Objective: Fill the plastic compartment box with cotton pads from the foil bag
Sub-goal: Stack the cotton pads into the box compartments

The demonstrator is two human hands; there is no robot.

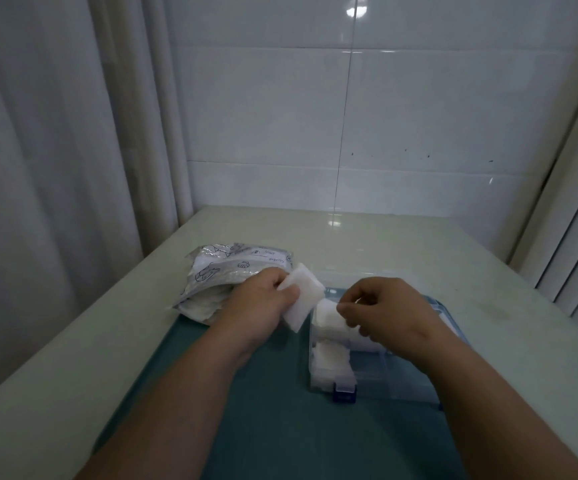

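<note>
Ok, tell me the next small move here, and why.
Probably lower the right hand and press its pad into the far-left compartment of the box. That hand pinches the pad right over it, the near-left compartment already holds pads, and the left hand holds a stack ready beside the box.

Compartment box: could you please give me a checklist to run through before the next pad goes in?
1. Box open, compartments exposed: ok.
2. Left hand grips a stack of pads, ready to feed: ok.
3. Right hand pinches one pad over the box's far left compartment: ok.
4. Room left in the box: ok; the near left compartment holds pads, while the one beside it looks empty.
5. Bag has more pads showing at its mouth: ok.
6. Pinched pad sits flat in its compartment: cannot tell; the fingers hide its lower edge.
</note>
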